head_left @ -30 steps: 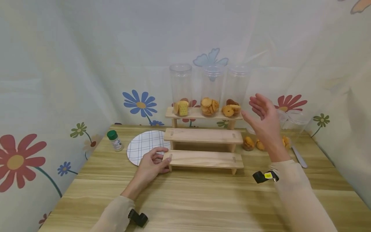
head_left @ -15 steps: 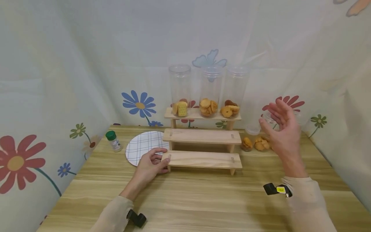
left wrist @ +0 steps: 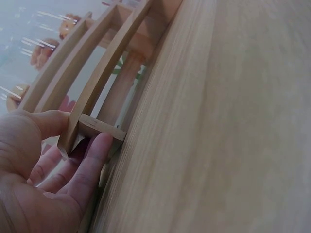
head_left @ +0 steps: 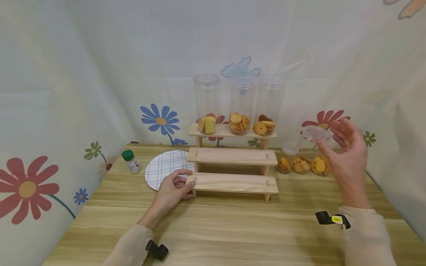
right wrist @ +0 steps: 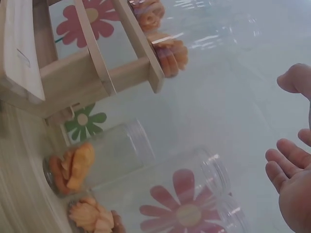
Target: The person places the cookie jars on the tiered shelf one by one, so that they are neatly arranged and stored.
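Note:
A three-step wooden shelf [head_left: 232, 155] stands on the table. My left hand [head_left: 175, 190] holds the left end of its lowest step, thumb on the board and fingers around the end, as the left wrist view shows. Three tall clear jars, among them the middle jar [head_left: 242, 99], line the top step with biscuits in their bottoms. Right of the shelf are three more clear jars of biscuits, including the near-right jar [head_left: 319, 164]. My right hand [head_left: 349, 162] is raised beside that jar's top, thumb and fingers spread apart with nothing between them.
A round plate [head_left: 161, 166] with a checked pattern lies left of the shelf. Farther left stands a small green-capped bottle [head_left: 131, 162]. A flower-printed curtain [head_left: 149, 55] hangs behind and beside the table [head_left: 226, 229].
My right hand has moved right, away from the top step and past the jars on the table, its fingers staying spread. My left hand has stayed on the shelf's end.

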A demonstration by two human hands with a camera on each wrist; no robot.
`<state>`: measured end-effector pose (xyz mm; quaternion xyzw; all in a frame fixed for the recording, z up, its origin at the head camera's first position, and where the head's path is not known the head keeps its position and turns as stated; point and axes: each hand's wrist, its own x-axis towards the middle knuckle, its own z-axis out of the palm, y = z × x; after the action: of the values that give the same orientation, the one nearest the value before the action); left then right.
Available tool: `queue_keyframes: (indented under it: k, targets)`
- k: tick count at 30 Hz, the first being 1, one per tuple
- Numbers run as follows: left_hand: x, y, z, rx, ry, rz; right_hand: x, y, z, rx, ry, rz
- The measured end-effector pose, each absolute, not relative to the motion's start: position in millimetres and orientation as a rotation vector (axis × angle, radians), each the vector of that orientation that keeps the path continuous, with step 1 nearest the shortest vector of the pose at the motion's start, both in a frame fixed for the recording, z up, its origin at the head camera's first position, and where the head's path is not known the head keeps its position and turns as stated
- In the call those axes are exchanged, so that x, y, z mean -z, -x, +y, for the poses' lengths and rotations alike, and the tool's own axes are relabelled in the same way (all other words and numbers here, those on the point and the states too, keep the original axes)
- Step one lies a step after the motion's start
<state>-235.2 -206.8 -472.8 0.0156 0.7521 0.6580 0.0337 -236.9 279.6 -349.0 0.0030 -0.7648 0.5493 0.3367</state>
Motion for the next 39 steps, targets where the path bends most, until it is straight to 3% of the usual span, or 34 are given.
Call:
queue_keyframes:
  k: [11, 20, 39]
  targets:
    - [474, 236, -207, -2.02, -0.056, 2.313, 354, 234, 314, -1.386, 0.107, -2.035]
    - [474, 236, -206, -2.008, -0.052, 2.338, 383, 246, 339, -1.43, 0.294, -2.113]
    - [473, 236, -207, -2.001, -0.039, 2.329, 436, 272, 360, -1.537, 0.415, -2.198]
